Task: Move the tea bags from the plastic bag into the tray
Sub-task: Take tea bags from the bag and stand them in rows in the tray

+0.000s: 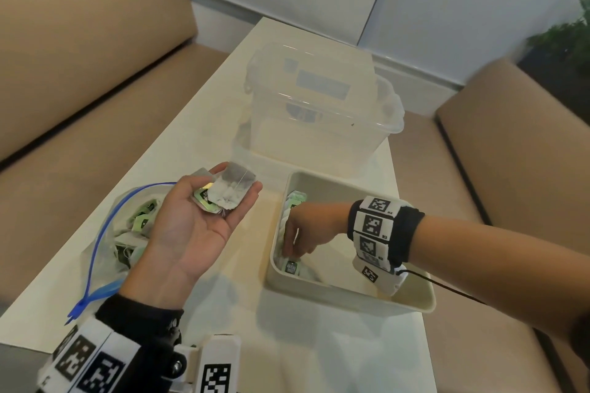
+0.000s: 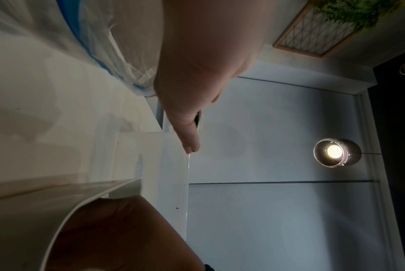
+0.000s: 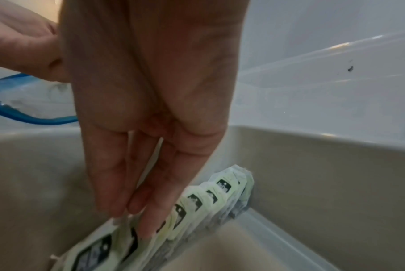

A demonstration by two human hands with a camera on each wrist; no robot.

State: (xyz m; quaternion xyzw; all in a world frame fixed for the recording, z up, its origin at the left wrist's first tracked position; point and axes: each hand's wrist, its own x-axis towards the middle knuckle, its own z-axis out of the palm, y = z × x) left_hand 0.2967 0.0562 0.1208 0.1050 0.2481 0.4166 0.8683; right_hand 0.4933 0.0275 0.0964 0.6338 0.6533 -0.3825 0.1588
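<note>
Wrist view shows tea bags upright.

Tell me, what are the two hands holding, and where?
The left hand carries a few tea bags on its open palm and fingers. The right hand, inside the tray, touches the row of tea bags with its fingertips.

The tea bags are made of thin matt paper. The zip bag is clear, crinkled, glossy film. The tray is smooth matt beige plastic. The storage box is translucent glossy plastic. The table is finished smooth.
</note>
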